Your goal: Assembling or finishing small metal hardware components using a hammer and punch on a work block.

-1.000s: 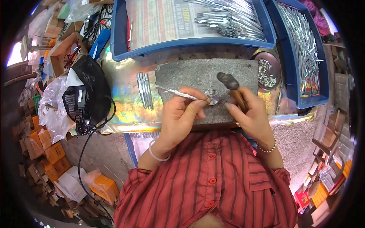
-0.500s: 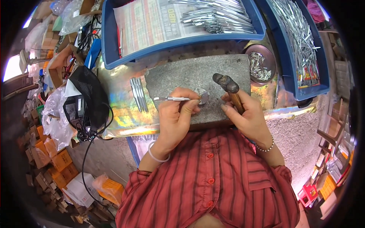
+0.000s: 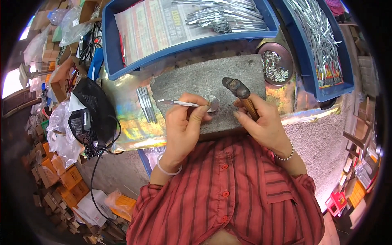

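My left hand (image 3: pixel 183 120) pinches a slim silver metal tool (image 3: pixel 185 103) between thumb and fingers, its flat end pointing left. The tool's other end reaches a small shiny round spot (image 3: pixel 213 104) on the grey stone block (image 3: pixel 241 67); my fingertips partly hide that end. In my right hand (image 3: pixel 263 122) is a hammer (image 3: pixel 251 109) with a wooden handle, its dark metal head (image 3: pixel 236 87) raised over the block. Left of the block, several slim silver tools (image 3: pixel 146 105) lie side by side on the shiny table covering.
A blue tray (image 3: pixel 171 51) with paper and silver tools stands behind the block. Another blue tray (image 3: pixel 347 77) of metal pieces is at right. A round dish (image 3: pixel 290 61) holds small metal parts. A black mesh bag (image 3: pixel 92 106) with cables sits left; boxes (image 3: pixel 73 175) pile beyond.
The slim tool has tipped slightly, its left end now higher in the picture. Both hands keep their grips. The whole view has shifted a little, with the trays and block appearing further left.
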`<state>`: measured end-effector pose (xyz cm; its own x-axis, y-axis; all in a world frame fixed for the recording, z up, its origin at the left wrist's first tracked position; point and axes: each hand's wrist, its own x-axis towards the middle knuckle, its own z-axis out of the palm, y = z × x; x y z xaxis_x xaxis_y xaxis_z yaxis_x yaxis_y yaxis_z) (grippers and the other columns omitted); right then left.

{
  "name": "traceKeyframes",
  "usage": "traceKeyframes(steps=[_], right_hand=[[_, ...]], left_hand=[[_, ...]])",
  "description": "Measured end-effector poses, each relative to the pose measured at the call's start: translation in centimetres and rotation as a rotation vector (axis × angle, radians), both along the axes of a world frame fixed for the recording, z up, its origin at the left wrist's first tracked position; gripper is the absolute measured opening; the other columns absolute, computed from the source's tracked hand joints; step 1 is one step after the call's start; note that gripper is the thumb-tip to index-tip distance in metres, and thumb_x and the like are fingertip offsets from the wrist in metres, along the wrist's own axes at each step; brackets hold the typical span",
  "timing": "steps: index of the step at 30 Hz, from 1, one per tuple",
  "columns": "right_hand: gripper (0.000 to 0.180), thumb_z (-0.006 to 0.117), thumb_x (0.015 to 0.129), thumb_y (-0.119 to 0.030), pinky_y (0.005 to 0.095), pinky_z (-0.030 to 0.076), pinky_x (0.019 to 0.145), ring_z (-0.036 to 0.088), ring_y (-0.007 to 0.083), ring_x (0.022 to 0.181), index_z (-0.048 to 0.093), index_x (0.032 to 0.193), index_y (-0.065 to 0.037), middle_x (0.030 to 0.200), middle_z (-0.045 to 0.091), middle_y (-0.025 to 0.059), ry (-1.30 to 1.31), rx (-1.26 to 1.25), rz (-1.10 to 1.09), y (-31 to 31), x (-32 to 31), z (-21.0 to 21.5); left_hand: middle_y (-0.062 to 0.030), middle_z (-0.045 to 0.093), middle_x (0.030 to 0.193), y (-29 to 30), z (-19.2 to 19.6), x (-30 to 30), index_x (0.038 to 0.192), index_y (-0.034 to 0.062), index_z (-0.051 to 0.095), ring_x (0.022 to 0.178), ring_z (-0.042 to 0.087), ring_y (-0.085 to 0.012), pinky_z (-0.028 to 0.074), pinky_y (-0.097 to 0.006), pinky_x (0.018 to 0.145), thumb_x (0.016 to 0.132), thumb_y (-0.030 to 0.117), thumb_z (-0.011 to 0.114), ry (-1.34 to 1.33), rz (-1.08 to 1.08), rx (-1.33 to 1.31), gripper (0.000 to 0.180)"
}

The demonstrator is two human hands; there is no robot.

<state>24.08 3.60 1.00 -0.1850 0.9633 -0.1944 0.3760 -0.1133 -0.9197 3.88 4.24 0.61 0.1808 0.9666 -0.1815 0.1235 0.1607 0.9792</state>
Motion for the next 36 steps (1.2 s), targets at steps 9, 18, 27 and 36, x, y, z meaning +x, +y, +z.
traceKeyframes(steps=[9, 18, 27, 36], right_hand=[[0.021, 0.062, 0.076, -0.008, 0.0244, 0.041, 0.057, 0.051, 0.0096, 0.061, 0.057, 0.093, 0.002, 0.066, 0.055, 0.0057, -0.017, 0.057, 0.005, 0.0, -0.1, -0.1], [0.020, 0.063, 0.075, -0.008, 0.0257, 0.042, 0.056, 0.055, 0.0121, 0.061, 0.057, 0.090, 0.003, 0.067, 0.058, 0.0093, -0.039, 0.089, 0.001, -0.1, -0.2, -0.3], [0.021, 0.063, 0.076, -0.008, 0.0263, 0.043, 0.057, 0.057, 0.0141, 0.062, 0.057, 0.093, 0.002, 0.070, 0.059, 0.0098, -0.031, 0.083, -0.011, -0.2, -0.1, 0.0], [0.023, 0.064, 0.075, -0.008, 0.0240, 0.044, 0.060, 0.055, 0.0115, 0.062, 0.057, 0.095, 0.003, 0.069, 0.058, 0.0089, -0.049, 0.121, 0.005, -0.1, -0.4, 0.3]], left_hand=[[-0.0054, 0.054, 0.084, -0.1, 0.0, 0.2, 0.089, -0.0022, 0.053, 0.068, 0.057, -0.0106, 0.046, -0.021, 0.063, 0.087, 0.001, 0.052, 0.132, -0.027, 0.154, 0.004], [-0.0066, 0.056, 0.078, -0.5, 0.3, 0.9, 0.088, -0.0018, 0.054, 0.067, 0.059, -0.0139, 0.047, -0.025, 0.059, 0.084, -0.001, 0.055, 0.250, -0.013, 0.197, 0.004], [-0.0112, 0.057, 0.080, 0.5, 0.6, 0.5, 0.089, 0.0032, 0.057, 0.065, 0.058, -0.0295, 0.045, -0.035, 0.053, 0.068, -0.012, 0.054, 0.344, -0.125, 0.400, 0.026], [-0.0102, 0.057, 0.082, -0.3, 0.3, 1.4, 0.090, 0.0041, 0.057, 0.062, 0.059, -0.0269, 0.047, -0.034, 0.050, 0.068, -0.013, 0.052, 0.541, -0.041, 0.667, 0.028]])
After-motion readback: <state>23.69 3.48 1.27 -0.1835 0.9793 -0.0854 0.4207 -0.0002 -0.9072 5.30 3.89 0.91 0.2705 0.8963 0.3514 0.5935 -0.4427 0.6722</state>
